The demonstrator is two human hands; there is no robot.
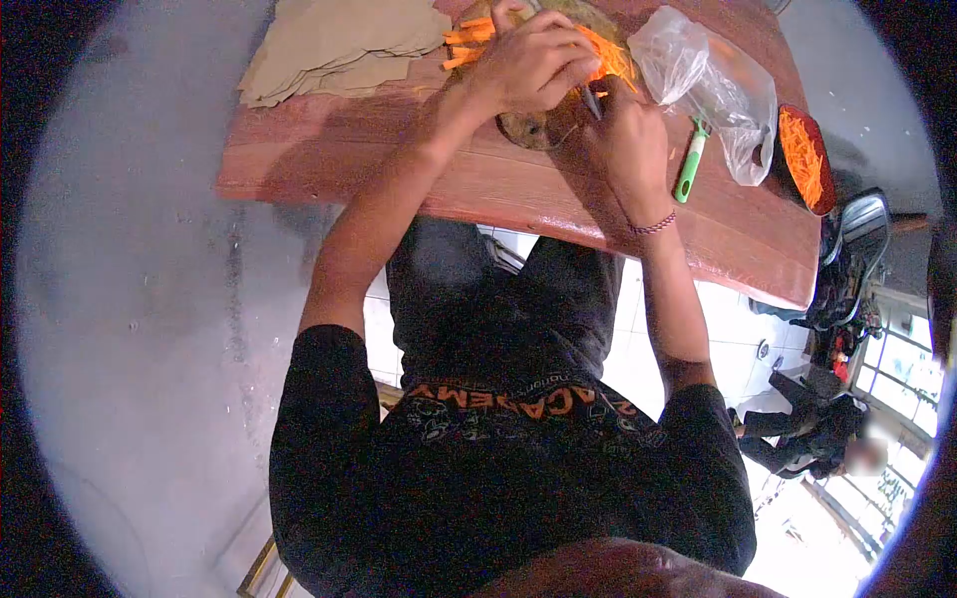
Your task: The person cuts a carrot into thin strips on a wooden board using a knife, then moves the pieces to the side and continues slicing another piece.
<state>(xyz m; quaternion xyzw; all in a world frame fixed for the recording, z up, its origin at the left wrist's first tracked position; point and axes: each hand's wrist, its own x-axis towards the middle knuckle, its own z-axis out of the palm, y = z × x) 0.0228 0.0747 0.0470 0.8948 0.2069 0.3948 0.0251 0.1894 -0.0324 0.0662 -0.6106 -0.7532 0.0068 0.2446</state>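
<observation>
My left hand [528, 62] presses down on a bunch of orange carrot strips [469, 40] lying on a round wooden cutting board [526, 130]. Close beside it, my right hand [623, 140], with a bead bracelet on the wrist, grips a knife [592, 102] whose dark blade points at the carrot. A heap of thin carrot shreds [616, 60] lies on the board just beyond the knife. Both hands hide most of the board.
The red-brown wooden table [419, 169] also carries a stack of brown paper sheets [339, 45], a clear plastic bag [710, 80], a green-handled peeler [690, 164] and a red bowl of shredded carrot [803, 157]. A parked motorbike [847, 264] and another person [812, 439] are off the right edge.
</observation>
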